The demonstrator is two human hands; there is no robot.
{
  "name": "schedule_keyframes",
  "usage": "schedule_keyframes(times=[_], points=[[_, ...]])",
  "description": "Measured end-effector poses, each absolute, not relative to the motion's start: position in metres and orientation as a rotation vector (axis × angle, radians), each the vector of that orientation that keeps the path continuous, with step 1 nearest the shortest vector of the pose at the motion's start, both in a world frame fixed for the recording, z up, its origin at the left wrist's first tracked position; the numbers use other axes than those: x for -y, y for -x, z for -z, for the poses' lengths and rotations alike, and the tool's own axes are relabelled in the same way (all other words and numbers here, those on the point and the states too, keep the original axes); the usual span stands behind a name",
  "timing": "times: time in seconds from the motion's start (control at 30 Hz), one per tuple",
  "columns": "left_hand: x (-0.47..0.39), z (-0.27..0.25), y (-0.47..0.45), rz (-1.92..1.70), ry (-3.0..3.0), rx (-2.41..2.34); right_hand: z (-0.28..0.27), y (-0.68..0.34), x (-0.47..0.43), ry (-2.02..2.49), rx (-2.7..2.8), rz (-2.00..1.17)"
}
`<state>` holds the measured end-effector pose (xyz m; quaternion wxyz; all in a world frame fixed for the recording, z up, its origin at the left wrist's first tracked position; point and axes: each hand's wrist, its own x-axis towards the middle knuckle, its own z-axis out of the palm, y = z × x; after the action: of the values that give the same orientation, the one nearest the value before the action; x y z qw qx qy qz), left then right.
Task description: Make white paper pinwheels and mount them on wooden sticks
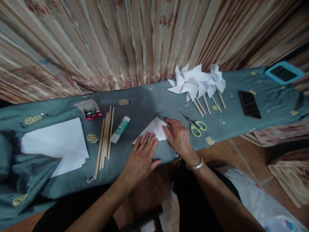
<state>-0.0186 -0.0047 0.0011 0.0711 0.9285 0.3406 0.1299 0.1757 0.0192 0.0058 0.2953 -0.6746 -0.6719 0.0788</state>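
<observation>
Paper [156,125], folded into a triangle, lies right beneath your fingers in the head view! Your left hand [141,158] is spread open on its near left side, gripping nothing, seemingly to stop the sheet sliding. Your right hand [180,137] covers the right corner, probably steadying the fold; whether thumb and forefinger actually pinch it, I can't tell. Both palms face down, wrists angled inward, right fingers bent, left ones straighter. Scissors [196,125] lie just right of your right hand, glue stick [120,129] beyond your left, both likely parked for easy reach.
</observation>
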Motion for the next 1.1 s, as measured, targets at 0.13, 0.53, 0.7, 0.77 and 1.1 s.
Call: schedule_keyframes(times=[0.13,0.53,0.7,0.77,1.1], points=[[0.005,-0.001,0.018,-0.368,-2.793,-1.031,-0.003,-0.176,-0.020,1.762,1.838,-0.103],[0.006,-0.003,0.015,-0.336,-2.785,-1.062,-0.004,-0.162,-0.001,1.769,1.988,0.114],[0.006,-0.002,0.014,-0.346,-2.789,-1.063,-0.001,-0.156,0.004,1.833,1.998,0.043],[0.006,-0.001,0.014,-0.344,-2.797,-1.065,0.001,-0.157,0.005,1.854,1.998,0.043],[0.012,-0.004,0.034,-0.368,-2.856,-1.108,0.009,-0.213,0.023,2.024,1.805,0.132]])
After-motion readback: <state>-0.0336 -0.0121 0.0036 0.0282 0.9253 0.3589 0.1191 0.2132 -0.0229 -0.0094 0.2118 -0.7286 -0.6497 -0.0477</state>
